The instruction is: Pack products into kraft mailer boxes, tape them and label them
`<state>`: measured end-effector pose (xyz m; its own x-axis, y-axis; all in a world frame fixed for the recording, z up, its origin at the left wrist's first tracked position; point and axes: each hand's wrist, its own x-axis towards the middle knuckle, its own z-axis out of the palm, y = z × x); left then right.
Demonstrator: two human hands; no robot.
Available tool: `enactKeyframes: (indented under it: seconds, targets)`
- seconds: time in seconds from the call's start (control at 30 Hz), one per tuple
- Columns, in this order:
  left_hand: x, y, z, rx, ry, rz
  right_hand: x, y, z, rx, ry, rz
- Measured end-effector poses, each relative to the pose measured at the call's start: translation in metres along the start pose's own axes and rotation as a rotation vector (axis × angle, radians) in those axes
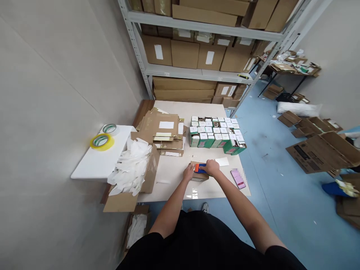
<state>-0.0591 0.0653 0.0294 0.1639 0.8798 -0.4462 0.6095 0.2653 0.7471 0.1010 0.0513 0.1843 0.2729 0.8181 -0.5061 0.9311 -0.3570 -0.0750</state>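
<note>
A small cardboard box [200,178] sits near the front of the table, below my chest. My left hand [188,173] grips its left side, fingers bent around the edge. In my right hand [212,167] is a blue and orange tape dispenser [201,168], lying on top of the box. The hand hides part of the dispenser. Just beyond my right hand rests a white paper sheet [222,161]. A phone with a pink screen [238,179] lies to the right. Several green and white small boxes [217,132] stand in rows behind.
Flattened cardboard boxes [165,129] are stacked at the table's back left. An open carton [150,168] overflows with white paper [132,165]. Yellow tape rolls [109,143] lie on a white side surface [92,165]. Shelving [197,73] stands behind; loose cartons [317,152] lie on the floor at right.
</note>
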Motion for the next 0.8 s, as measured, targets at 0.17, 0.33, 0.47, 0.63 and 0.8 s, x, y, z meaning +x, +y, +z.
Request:
enactKeyframes:
  seconds: [0.17,0.33,0.47,0.63,0.8]
  targets:
    - [-0.011,0.035,0.053,0.062,-0.066,0.002,-0.006,0.06,-0.004,0.001,-0.001,0.053]
    - [-0.021,0.053,0.074,0.137,-0.075,0.028,-0.007,0.119,-0.002,0.009,-0.001,0.064]
    - [-0.022,0.054,0.071,0.175,-0.066,0.038,-0.014,0.177,0.0,0.019,0.011,0.122]
    - [-0.02,0.051,0.069,0.185,-0.067,0.04,-0.02,0.222,0.011,0.056,0.017,0.138]
    - [-0.014,0.038,0.065,0.147,-0.063,0.051,-0.016,0.22,0.025,0.09,0.023,0.112]
